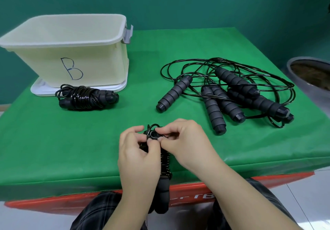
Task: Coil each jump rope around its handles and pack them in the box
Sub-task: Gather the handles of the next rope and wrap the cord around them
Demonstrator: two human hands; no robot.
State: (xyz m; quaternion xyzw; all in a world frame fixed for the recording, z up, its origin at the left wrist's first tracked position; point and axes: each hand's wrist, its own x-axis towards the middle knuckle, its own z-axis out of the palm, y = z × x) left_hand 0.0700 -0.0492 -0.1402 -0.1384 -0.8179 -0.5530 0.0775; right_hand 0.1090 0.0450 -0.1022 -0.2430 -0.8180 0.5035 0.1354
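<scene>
I hold a black jump rope [163, 190] upright over the table's near edge, its cord wound round the paired foam handles. My left hand [137, 158] grips the handles around the coils. My right hand [185, 144] pinches the cord's end loop at the top of the bundle. A coiled jump rope [85, 97] lies in front of the cream box [71, 58] marked "B" at the back left. A tangle of loose jump ropes [230, 94] with several black handles lies at the right.
The box stands on its white lid [38, 89] and has a grey latch [128, 35]. A green cloth [89, 140] covers the table, with a red edge below. A grey plant pot [310, 76] stands beyond the table's right side.
</scene>
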